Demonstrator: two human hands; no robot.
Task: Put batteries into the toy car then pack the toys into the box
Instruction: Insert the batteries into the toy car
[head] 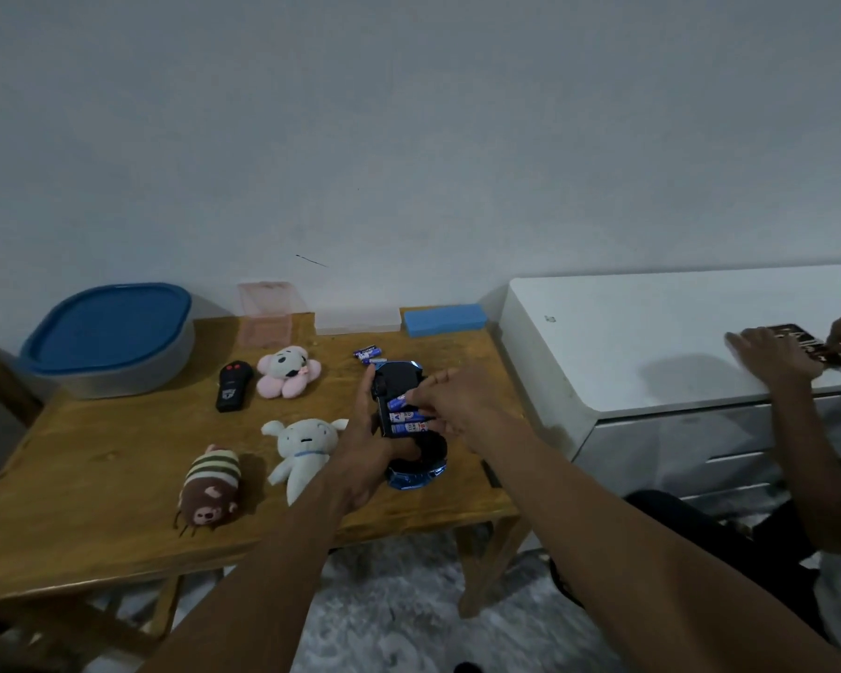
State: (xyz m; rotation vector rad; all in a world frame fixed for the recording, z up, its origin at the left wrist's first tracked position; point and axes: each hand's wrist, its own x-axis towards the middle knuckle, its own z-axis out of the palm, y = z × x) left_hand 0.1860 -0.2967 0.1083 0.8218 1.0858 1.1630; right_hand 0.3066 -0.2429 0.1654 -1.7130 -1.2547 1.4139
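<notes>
A plain pale grey-blue wall (409, 114) rises behind the wooden desk (93, 454), marked by one short dark line (312, 260) above the desk's back edge. Close to the desk's right side stands a white drawer unit (651, 323). Under the desk lies a mottled grey floor (399, 599), dimly lit.

batteries (405, 418) in toy car (416, 476) | plush dog (304, 444) just left | box (108, 337) far left

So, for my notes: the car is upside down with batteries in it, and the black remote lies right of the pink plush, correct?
No: the head view shows the remote left of the pink plush. The car is upside down with batteries in it.
</notes>
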